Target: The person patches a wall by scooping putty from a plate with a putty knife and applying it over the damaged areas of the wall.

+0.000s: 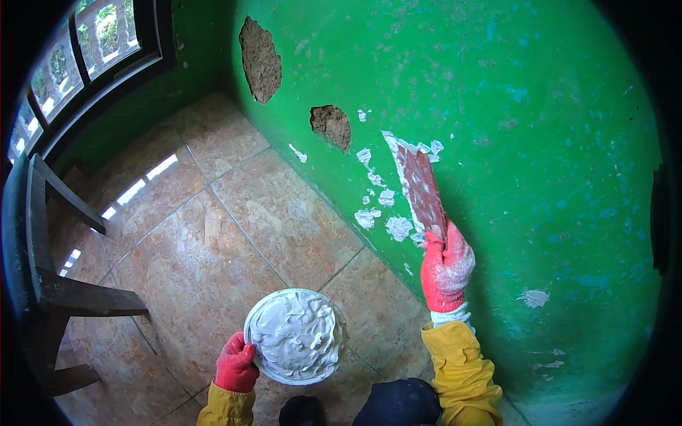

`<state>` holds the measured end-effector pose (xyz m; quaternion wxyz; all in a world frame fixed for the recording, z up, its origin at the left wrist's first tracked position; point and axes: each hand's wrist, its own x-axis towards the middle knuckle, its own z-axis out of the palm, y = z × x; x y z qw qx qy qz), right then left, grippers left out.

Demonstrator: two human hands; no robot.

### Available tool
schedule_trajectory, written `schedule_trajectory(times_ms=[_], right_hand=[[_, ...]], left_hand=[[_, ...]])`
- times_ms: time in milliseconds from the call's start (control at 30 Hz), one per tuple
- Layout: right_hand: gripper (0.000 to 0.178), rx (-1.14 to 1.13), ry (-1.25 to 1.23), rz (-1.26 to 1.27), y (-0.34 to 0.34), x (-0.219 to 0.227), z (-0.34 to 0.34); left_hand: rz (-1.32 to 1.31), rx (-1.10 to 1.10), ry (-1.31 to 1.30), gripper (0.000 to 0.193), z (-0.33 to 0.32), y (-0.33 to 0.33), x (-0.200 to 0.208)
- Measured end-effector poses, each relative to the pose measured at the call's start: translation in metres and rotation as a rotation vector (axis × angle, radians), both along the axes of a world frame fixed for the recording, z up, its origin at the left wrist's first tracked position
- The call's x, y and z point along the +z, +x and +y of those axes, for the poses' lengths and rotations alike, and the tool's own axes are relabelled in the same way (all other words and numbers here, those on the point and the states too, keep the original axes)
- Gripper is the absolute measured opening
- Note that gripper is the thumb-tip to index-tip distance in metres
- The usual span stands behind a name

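My right hand [447, 268], in a red glove, is closed round the near end of a reddish-brown flat filling blade [424, 186]. White paste coats the blade's left edge, which lies at the green wall [540, 177]; whether it touches cannot be told. Several white filler patches [398, 228] dot the wall beside the blade. In my left hand [237, 363], also red-gloved, is the rim of a round tub [250, 334] filled with white filler paste [295, 334], held over the floor. Two rough brown holes, a larger one [261, 60] and a smaller one [331, 128], break the plaster farther left.
Brown floor tiles [206, 248] run up to the foot of the wall. A dark wooden chair [85, 295] stands at the left. Behind it is a dark-framed window [92, 50]. My dark-clothed knee [399, 403] shows at the lower edge.
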<state>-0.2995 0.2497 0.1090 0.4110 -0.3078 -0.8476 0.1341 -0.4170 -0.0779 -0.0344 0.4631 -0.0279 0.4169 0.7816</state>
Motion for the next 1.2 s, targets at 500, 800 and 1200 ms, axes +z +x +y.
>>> schedule_trajectory(times_ms=[500,800,1200], right_hand=[[0.028,0.115,-0.027,-0.058,-0.067,-0.005,0.015],[0.028,0.095,0.205,0.001,-0.072,-0.002,0.024],[0.017,0.046,-0.752,0.277,-0.017,0.010,-0.028]], left_hand=[[0.043,0.016,-0.084,0.018,-0.011,0.000,-0.011],[0.072,0.027,-0.112,0.028,-0.014,-0.001,-0.010],[-0.011,-0.048,-0.048,0.021,0.012,0.000,-0.006]])
